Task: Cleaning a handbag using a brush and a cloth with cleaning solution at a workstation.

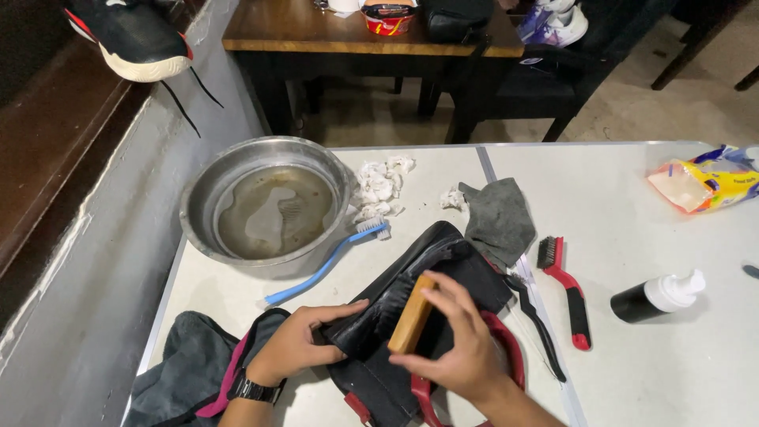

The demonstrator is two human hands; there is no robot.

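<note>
While left hand (296,345) steadies black bag (411,316), right hand (462,348) grips wooden brush (411,315).

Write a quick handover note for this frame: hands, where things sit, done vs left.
Left hand steadies the black bag on the white table.
Right hand holds a wooden brush against the bag's flap.
Metal basin of murky water at the far left, blue toothbrush beside it; red-handled brush and grey cloth to the right.
Done: brushing in hand. Left: cannot tell how much.
</note>
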